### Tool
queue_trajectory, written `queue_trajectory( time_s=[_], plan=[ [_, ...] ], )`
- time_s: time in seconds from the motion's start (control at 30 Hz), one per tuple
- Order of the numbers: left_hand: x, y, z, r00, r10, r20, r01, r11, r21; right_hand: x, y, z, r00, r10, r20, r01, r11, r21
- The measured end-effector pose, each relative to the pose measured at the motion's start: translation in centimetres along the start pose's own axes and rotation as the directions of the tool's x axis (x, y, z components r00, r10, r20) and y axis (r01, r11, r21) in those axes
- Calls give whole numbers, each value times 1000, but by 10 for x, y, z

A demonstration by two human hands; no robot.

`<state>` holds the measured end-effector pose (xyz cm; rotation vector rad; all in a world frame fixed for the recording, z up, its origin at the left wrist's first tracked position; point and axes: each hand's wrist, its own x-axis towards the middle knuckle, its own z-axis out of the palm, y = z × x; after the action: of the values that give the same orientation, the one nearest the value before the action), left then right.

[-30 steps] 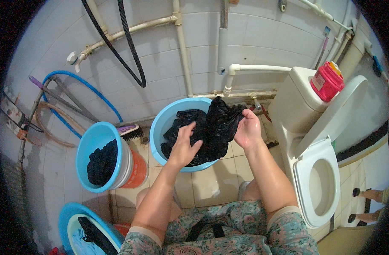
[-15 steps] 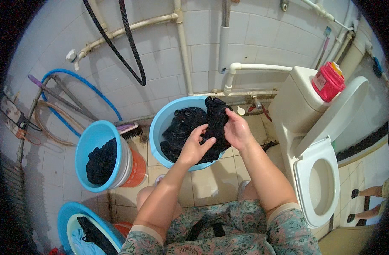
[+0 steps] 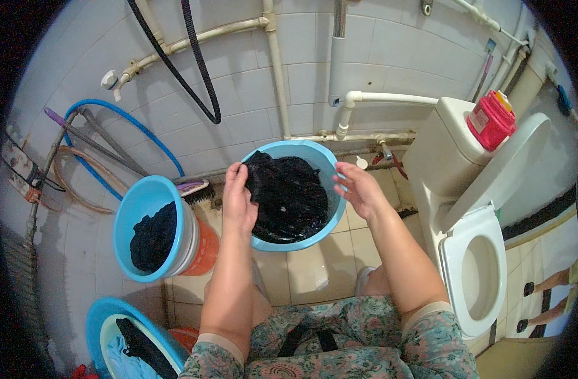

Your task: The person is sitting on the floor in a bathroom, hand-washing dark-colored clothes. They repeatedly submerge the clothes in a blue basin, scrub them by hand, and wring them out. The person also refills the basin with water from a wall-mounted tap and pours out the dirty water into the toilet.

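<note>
A light blue basin [image 3: 311, 244] stands on the tiled floor in front of me, with wet black cloth [image 3: 290, 196] bunched inside it. At the basin's left rim my left hand [image 3: 239, 201] grips an edge of the black cloth, which rises over the rim there. Beside the right rim my right hand [image 3: 359, 188] is open, its fingers apart and nothing in them. What kind of garment the cloth is, I cannot tell.
On the left, a blue basin [image 3: 121, 243] with dark cloth rests on an orange-and-white bucket [image 3: 205, 249]. Nearer stands another blue tub [image 3: 94, 325] holding clothes. A scrubbing brush [image 3: 193, 187] lies by the wall. To the right is a toilet [image 3: 445, 243] with its lid raised.
The black cloth held up between both hands has come down into the basin. My left hand has moved left to the rim; my right hand has let go of the cloth.
</note>
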<state>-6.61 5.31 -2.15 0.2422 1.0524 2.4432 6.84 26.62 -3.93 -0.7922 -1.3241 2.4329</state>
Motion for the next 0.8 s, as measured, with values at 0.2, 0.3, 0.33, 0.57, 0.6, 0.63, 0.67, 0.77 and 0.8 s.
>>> queue_trajectory(
  time_s=[0.2,0.3,0.33,0.57,0.6,0.63,0.67,0.77,0.8],
  plan=[
    [-19,-26,21,939,-135,317,119,990,70,-22,36,42,913,-97,397,345,704,-620],
    [-24,-24,26,938,-112,329,11,956,293,-13,41,37,872,-285,399,488,584,-649],
    [-20,-23,27,961,-79,264,-7,951,308,-2,45,26,876,-297,381,482,580,-656],
    [-11,-2,13,997,33,76,-43,989,144,-20,10,35,868,-330,371,477,346,-808],
    [-13,-1,14,995,14,100,-28,991,133,-20,8,34,830,-392,396,528,324,-785],
    [-13,0,13,992,21,121,-42,984,175,-20,5,33,787,-453,419,576,298,-761],
    [-13,0,11,989,27,142,-57,975,216,-21,0,33,808,-450,380,554,362,-750],
    [-17,-6,5,967,26,253,-144,877,459,-12,-5,17,846,-475,241,510,592,-624],
    [-17,-7,4,955,23,295,-190,813,550,-17,-12,21,886,-417,202,454,698,-554]
  ],
)
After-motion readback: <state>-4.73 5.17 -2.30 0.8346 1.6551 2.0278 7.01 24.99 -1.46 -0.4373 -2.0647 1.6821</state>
